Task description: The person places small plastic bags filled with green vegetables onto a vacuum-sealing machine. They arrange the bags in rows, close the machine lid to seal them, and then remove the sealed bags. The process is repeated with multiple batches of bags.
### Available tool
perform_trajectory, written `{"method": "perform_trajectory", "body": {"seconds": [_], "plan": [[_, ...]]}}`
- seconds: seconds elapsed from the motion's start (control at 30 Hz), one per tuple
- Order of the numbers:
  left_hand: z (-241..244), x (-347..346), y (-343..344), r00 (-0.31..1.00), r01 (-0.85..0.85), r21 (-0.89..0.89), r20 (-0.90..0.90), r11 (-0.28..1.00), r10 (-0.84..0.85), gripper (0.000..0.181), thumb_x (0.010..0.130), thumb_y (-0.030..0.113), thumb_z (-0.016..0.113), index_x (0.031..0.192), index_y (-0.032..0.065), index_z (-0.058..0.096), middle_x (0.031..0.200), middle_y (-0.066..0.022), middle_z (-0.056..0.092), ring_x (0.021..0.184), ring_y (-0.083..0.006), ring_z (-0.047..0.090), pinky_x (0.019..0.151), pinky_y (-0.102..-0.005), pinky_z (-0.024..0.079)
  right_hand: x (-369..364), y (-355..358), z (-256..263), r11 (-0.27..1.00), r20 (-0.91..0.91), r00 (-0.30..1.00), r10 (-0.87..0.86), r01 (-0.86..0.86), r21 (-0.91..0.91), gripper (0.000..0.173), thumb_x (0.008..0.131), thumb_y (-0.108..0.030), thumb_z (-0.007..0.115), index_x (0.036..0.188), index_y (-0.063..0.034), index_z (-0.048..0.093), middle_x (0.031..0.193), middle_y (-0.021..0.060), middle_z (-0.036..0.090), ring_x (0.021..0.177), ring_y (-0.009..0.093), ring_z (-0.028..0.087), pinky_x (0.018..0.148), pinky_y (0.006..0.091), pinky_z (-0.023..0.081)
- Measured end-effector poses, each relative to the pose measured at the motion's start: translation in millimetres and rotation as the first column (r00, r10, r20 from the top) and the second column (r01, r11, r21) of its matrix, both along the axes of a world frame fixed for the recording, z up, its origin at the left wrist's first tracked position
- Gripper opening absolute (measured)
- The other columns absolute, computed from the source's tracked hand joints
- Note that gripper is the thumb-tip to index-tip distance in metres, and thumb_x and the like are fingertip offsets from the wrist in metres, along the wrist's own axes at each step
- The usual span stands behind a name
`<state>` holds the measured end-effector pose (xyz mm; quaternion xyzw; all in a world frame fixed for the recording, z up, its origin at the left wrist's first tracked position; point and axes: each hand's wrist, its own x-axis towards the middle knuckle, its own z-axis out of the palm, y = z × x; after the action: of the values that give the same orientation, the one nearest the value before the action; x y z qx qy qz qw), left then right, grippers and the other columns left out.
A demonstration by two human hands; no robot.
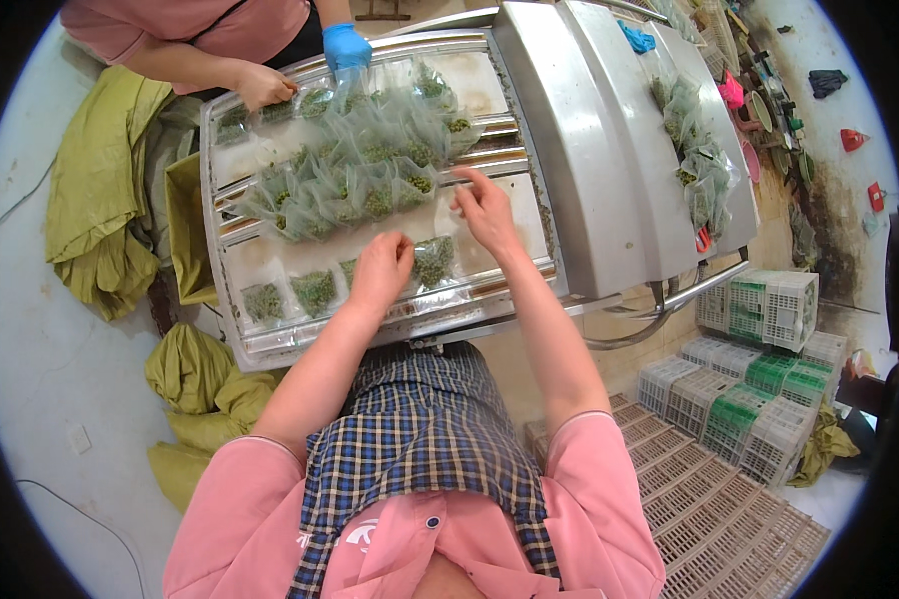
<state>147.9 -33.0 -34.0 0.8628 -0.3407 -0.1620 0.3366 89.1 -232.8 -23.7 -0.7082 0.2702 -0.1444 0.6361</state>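
My left hand (383, 271) is over the near row of flat clear plastic bags of green peppercorn-like produce (313, 292), its fingers curled beside a filled bag (433, 260); whether it pinches anything is hidden. To the right, my right hand (482, 210) hovers above the pale bed of a steel vacuum-sealing machine (494, 262), thumb and index finger apart, nothing visible between them. Its fingertips are close to the right end of a crowded group of upright filled bags (378, 198) across the middle of the machine.
A co-worker's bare hand (264, 86) and blue-gloved hand (347, 49) are at the far edge. The steel lid (577, 150) stands at the right, with more bags (708, 187) on it. Yellow-green sacks (97, 187) lie left; plastic crates (757, 307) are stacked lower right.
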Motion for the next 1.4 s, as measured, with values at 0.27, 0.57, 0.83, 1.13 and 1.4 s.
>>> {"method": "perform_trajectory", "body": {"seconds": [0.27,0.57,0.83,1.13,1.4], "plan": [[-5,36,-33,-0.304,-0.771,0.252,-0.953,0.585,0.01,0.04,0.093,0.034,0.06,0.103,-0.0043,0.057,0.086,-0.0061,0.062,0.066,-0.0135,0.059,0.055,-0.0259,0.05,14,-19,-7,0.968,-0.112,0.963,0.245,-0.249,-0.023,0.019,0.083,-0.01,0.062,0.098,-0.0006,0.069,0.08,0.0034,0.068,0.072,0.009,0.06,0.068,0.0244,0.049],[2,5,-75,0.193,-0.454,0.075,-0.965,0.888,0.18,0.041,0.08,0.004,0.07,0.117,-0.0012,0.055,0.075,-0.0044,0.063,0.057,-0.0123,0.06,0.045,-0.0213,0.048,-59,-87,17,0.908,-0.312,0.853,0.418,-0.385,0.164,0.009,0.077,-0.006,0.069,0.084,-0.0016,0.067,0.073,-0.0008,0.064,0.068,0.008,0.058,0.066,0.0223,0.048],[-24,-34,-115,0.843,-0.173,-0.052,-0.525,0.984,0.12,0.035,0.083,-0.006,0.055,0.117,0.0019,0.052,0.071,-0.0071,0.062,0.061,-0.0176,0.069,0.046,-0.0283,0.053,-83,-91,-7,0.822,-0.527,0.847,0.074,-0.351,-0.448,0.015,0.072,-0.008,0.072,0.08,-0.0031,0.06,0.069,0.0102,0.064,0.067,0.024,0.065,0.065,0.034,0.051],[-14,-59,-118,0.828,-0.058,-0.051,-0.56,0.997,0.02,0.033,0.079,-0.002,0.059,0.111,0.0041,0.055,0.065,-0.0076,0.063,0.055,-0.0199,0.067,0.053,-0.0331,0.053,-105,-84,2,0.605,-0.715,0.695,-0.079,-0.536,-0.589,0.003,0.079,-0.005,0.056,0.082,-0.0043,0.058,0.078,0.0198,0.067,0.077,0.038,0.067,0.069,0.0479,0.054],[-18,-65,-120,0.819,-0.001,0.008,-0.574,1.0,0.006,0.032,0.077,0.004,0.063,0.108,0.0051,0.059,0.072,-0.0108,0.068,0.063,-0.0266,0.067,0.061,-0.0367,0.054,-101,-78,15,0.53,-0.784,0.588,-0.202,-0.607,-0.592,0.006,0.08,-0.005,0.057,0.085,-0.0036,0.061,0.081,0.0193,0.068,0.079,0.036,0.068,0.068,0.0459,0.055]]}}
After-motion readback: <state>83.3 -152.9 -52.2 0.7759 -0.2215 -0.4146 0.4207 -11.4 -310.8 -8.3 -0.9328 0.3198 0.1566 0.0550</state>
